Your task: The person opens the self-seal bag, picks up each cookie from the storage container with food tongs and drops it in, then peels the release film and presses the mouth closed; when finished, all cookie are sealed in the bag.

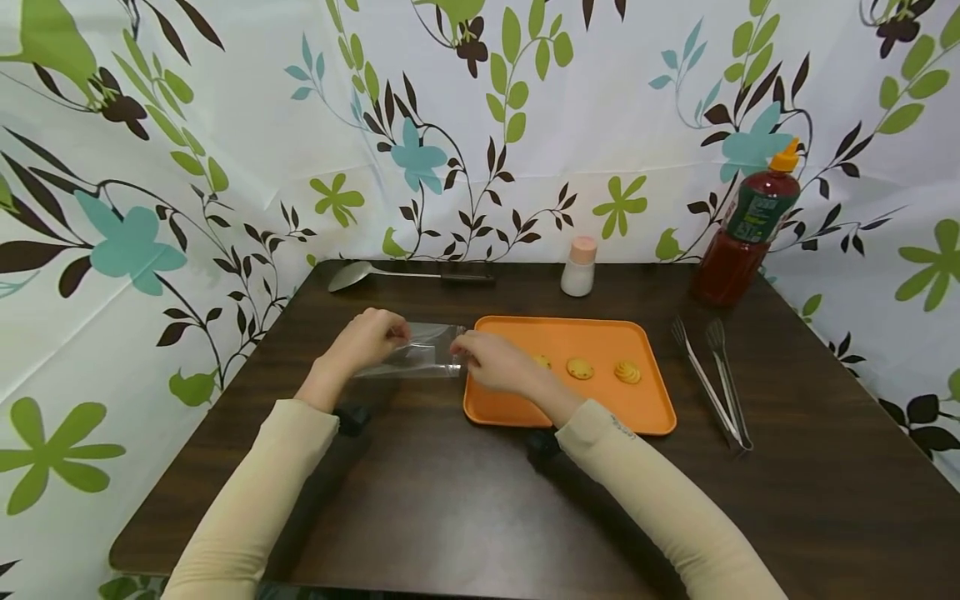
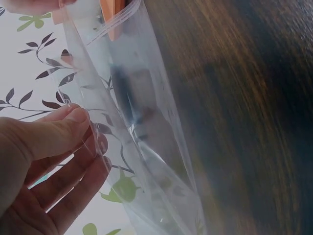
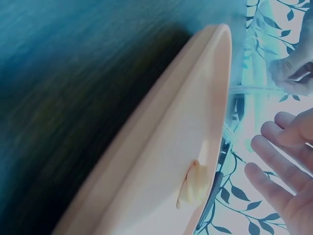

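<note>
A clear plastic bag (image 1: 427, 350) hangs between the two hands, just left of the orange tray (image 1: 495, 408). My left hand (image 1: 371, 337) pinches its upper edge; in the left wrist view, thumb and fingertips (image 2: 78, 117) meet on the film. At the bag's right end my right hand (image 1: 498, 362) holds the edge between thumb and forefinger, with the other fingers spread in the right wrist view. That hand is over the tray's left side and partly covers one cookie (image 1: 543, 362). Further right lie a round cookie (image 1: 580, 368) and a swirled cookie (image 1: 627, 372).
Metal tongs (image 1: 720, 387) lie right of the tray. Along the back are a large spoon (image 1: 360, 273) with a dark handle, a white shaker (image 1: 578, 271) with a pink cap and a red sauce bottle (image 1: 738, 242). A patterned cloth (image 1: 480, 183) hangs behind the dark wooden table (image 1: 442, 500).
</note>
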A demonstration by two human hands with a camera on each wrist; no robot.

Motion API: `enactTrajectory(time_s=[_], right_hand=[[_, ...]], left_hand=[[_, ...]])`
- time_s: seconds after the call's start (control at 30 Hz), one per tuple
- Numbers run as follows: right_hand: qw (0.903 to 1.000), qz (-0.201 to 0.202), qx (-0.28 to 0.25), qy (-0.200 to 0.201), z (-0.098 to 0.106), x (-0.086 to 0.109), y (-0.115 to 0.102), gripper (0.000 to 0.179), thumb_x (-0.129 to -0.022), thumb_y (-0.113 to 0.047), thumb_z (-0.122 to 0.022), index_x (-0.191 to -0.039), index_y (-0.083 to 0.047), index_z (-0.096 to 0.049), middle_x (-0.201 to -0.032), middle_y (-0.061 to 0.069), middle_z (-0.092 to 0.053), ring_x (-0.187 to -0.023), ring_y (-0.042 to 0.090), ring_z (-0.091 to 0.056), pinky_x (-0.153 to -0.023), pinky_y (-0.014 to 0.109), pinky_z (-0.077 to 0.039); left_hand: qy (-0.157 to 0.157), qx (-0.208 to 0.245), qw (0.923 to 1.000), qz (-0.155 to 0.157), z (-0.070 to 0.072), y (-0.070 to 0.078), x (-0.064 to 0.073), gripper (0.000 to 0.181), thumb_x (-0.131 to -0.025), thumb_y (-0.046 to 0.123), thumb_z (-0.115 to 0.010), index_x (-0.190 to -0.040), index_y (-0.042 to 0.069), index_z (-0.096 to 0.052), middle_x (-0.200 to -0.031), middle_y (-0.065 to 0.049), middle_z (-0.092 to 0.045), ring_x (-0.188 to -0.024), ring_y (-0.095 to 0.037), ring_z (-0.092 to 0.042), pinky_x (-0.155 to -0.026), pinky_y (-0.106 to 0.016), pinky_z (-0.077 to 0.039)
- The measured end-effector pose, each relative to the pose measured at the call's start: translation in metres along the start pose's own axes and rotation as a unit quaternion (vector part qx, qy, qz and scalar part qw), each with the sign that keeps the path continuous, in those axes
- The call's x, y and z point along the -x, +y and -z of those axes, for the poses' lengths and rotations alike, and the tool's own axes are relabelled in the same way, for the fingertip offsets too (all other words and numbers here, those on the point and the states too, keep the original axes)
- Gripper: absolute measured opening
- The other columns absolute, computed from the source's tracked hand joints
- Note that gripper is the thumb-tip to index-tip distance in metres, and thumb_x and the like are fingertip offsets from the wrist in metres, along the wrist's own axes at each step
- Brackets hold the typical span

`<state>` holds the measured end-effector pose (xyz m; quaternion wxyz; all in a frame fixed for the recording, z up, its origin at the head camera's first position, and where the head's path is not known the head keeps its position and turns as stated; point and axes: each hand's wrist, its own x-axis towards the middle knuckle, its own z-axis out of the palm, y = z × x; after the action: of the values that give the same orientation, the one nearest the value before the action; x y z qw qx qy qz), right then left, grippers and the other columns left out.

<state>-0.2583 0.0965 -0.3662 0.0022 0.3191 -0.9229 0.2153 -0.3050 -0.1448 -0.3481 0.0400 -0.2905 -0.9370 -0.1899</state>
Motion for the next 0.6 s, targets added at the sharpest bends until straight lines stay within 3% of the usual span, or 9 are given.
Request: enactTrajectory(time_s=[0.2, 0.4, 0.6], right_hand=[[0.9995, -0.006, -0.014, 0.027, 0.012, 0.014, 0.007, 0.031, -0.09, 0.005, -0.049, -0.117, 0.001, -0.064, -0.115, 0.016, -0.067, -0.106, 0.025, -0.062, -0.095, 0.041, -0.05], [0.9978, -0.036, -0.027, 0.05, 0.027, 0.031, 0.012, 0.03, -0.092, 0.0, -0.052, -0.12, 0.0, -0.062, -0.119, 0.015, -0.065, -0.113, 0.027, -0.061, -0.098, 0.043, -0.049], [0.9943, -0.055, -0.03, 0.086, 0.04, 0.046, 0.017, 0.029, -0.093, -0.003, -0.055, -0.121, -0.001, -0.063, -0.118, 0.013, -0.066, -0.109, 0.028, -0.061, -0.095, 0.044, -0.051]], left_hand=[[0.003, 0.003, 1.0, -0.001, -0.001, 0.002, -0.003, 0.005, -0.086, 0.002, -0.069, -0.085, 0.005, -0.074, -0.079, -0.004, -0.07, -0.069, -0.018, -0.063, -0.068, -0.041, -0.052], [-0.003, 0.006, 1.0, -0.002, -0.003, 0.004, -0.004, 0.005, -0.087, 0.003, -0.069, -0.085, 0.004, -0.074, -0.078, -0.004, -0.07, -0.068, -0.017, -0.062, -0.067, -0.04, -0.051], [-0.006, 0.001, 1.0, 0.003, 0.0, 0.003, -0.002, 0.005, -0.087, 0.003, -0.07, -0.087, 0.005, -0.074, -0.08, -0.004, -0.071, -0.071, -0.018, -0.063, -0.068, -0.041, -0.052]])
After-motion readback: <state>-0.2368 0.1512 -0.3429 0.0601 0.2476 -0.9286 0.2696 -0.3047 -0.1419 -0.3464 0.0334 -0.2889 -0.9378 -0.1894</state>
